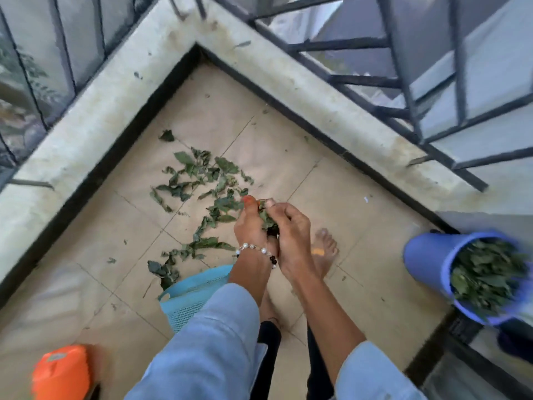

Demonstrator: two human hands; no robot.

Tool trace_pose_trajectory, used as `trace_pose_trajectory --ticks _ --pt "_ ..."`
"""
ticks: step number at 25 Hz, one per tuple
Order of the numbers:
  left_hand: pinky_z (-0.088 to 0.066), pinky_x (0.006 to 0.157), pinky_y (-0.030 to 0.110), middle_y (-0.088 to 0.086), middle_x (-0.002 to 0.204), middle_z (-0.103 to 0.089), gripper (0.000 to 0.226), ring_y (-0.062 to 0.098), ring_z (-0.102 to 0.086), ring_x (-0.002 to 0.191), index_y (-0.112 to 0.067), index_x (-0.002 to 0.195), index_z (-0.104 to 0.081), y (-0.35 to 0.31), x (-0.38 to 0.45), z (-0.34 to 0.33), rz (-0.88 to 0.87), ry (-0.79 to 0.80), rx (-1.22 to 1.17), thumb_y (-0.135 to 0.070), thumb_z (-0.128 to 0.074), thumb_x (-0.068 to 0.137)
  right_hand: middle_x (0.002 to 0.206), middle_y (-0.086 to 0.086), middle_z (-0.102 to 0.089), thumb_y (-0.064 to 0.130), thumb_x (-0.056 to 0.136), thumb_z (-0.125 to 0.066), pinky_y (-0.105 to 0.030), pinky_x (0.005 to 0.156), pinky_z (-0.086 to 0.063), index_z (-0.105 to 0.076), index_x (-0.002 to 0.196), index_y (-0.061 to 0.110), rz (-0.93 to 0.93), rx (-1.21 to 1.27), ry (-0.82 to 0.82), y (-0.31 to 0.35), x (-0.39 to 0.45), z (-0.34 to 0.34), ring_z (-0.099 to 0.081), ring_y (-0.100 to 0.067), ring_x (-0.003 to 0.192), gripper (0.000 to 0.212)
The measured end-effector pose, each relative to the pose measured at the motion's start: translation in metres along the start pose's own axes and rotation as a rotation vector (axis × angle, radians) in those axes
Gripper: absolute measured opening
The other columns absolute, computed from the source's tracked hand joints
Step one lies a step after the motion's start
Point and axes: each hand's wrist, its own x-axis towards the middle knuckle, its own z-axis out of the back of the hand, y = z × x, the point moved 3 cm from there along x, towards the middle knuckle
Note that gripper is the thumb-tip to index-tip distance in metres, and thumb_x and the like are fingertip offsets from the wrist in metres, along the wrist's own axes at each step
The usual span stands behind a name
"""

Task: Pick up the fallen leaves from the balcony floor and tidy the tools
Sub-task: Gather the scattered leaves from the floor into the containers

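Green fallen leaves (pixel 199 180) lie scattered over the beige tiled balcony floor (pixel 288 157) near the corner. My left hand (pixel 251 226), with a bead bracelet on the wrist, and my right hand (pixel 291 232) are pressed together around a small bunch of leaves (pixel 266 217). Both hands hover above the near edge of the scattered pile. A blue bucket (pixel 427 255) full of gathered leaves stands at the right. A light-blue perforated scoop or basket (pixel 187 301) rests on the floor just below my left forearm, partly hidden by my sleeve.
A low concrete parapet (pixel 121 105) with dark metal railings (pixel 409 90) encloses the corner on the left and the far right. An orange object (pixel 62 370) sits at the bottom left. My bare foot (pixel 326 249) stands on the tiles beside my right hand.
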Motion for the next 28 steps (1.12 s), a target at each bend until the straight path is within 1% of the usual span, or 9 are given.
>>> trace_pose_trajectory --ticks 2,6,9,14,18,21,23,25,28 --pt "-0.054 0.063 0.028 0.004 0.066 -0.066 0.031 0.019 -0.065 0.068 -0.009 0.081 -0.064 0.014 -0.025 -0.016 0.027 0.143 0.052 -0.028 -0.05 0.1 0.092 -0.012 -0.067 0.013 0.082 -0.071 -0.034 0.079 -0.051 -0.064 0.072 0.008 0.066 0.044 -0.058 0.013 -0.016 0.022 -0.066 -0.022 0.086 0.013" --pt "-0.049 0.07 0.028 -0.001 0.078 -0.064 0.042 0.016 -0.06 0.081 -0.004 0.097 -0.065 0.084 -0.078 -0.054 0.118 0.349 0.309 -0.04 -0.042 0.101 0.117 0.003 -0.065 -0.005 0.087 -0.059 -0.023 0.083 -0.052 -0.057 0.077 0.002 0.177 0.206 -0.079 0.047 -0.048 0.103 -0.067 -0.017 0.106 0.012" --pt "-0.046 0.098 0.034 0.0 0.103 -0.062 0.057 0.017 -0.059 0.1 -0.011 0.113 -0.061 0.145 -0.112 -0.087 0.246 0.476 0.338 -0.056 -0.031 0.098 0.127 -0.002 -0.062 0.002 0.081 -0.067 -0.027 0.092 -0.049 -0.061 0.075 0.015 0.183 0.21 -0.143 0.056 -0.056 0.18 -0.061 -0.018 0.114 0.015" --pt "-0.025 0.117 0.041 0.001 0.136 -0.052 0.071 0.02 -0.044 0.133 -0.03 0.14 -0.04 0.288 -0.155 -0.143 0.45 0.597 0.543 -0.075 -0.022 0.088 0.089 -0.013 -0.066 0.006 0.071 -0.072 -0.034 0.076 -0.048 -0.057 0.07 0.02 0.184 0.161 -0.478 0.066 -0.064 0.354 -0.061 -0.023 0.084 0.021" --pt "-0.048 0.085 0.019 0.004 0.115 -0.07 0.059 0.01 -0.066 0.097 -0.017 0.122 -0.057 0.379 -0.188 -0.188 0.46 0.602 0.714 -0.059 -0.022 0.098 0.073 -0.003 -0.059 -0.008 0.073 -0.068 -0.026 0.061 -0.046 -0.055 0.068 0.016 0.124 0.112 -0.763 0.084 -0.055 0.478 -0.054 -0.015 0.064 0.028" --pt "-0.044 0.099 0.035 0.009 0.128 -0.059 0.05 0.023 -0.057 0.116 -0.011 0.127 -0.055 0.419 -0.176 -0.209 0.342 0.49 0.906 -0.047 -0.031 0.102 0.075 0.004 -0.058 -0.003 0.077 -0.069 -0.023 0.055 -0.052 -0.062 0.083 0.009 0.107 -0.099 -1.023 0.092 -0.032 0.549 -0.053 -0.006 0.055 0.015" --pt "-0.047 0.101 0.045 0.01 0.111 -0.062 0.031 0.03 -0.06 0.11 -0.016 0.09 -0.061 0.436 -0.146 -0.213 0.209 0.395 1.067 -0.035 -0.039 0.1 0.087 -0.004 -0.06 0.009 0.079 -0.071 -0.027 0.074 -0.052 -0.062 0.094 0.004 0.203 -0.369 -1.145 0.086 -0.012 0.579 -0.059 -0.018 0.073 0.017" --pt "-0.051 0.094 0.046 0.008 0.101 -0.059 0.027 0.028 -0.06 0.095 -0.025 0.073 -0.05 0.451 -0.111 -0.208 0.143 0.363 1.156 -0.024 -0.043 0.098 0.122 -0.021 -0.054 0.033 0.084 -0.069 -0.036 0.099 -0.036 -0.057 0.116 0.001 0.193 -0.758 -0.982 0.066 0.017 0.588 -0.05 -0.034 0.115 0.047" --pt "-0.046 0.06 0.03 0.01 0.081 -0.056 0.025 0.021 -0.052 0.062 -0.017 0.074 -0.055 0.443 -0.101 -0.2 0.159 0.353 1.106 -0.009 -0.046 0.096 0.159 -0.016 0.005 0.062 0.092 -0.037 -0.05 0.116 -0.001 -0.009 0.152 0.008 -0.114 -1.238 -0.48 0.019 0.042 0.58 0.006 -0.032 0.147 0.086"
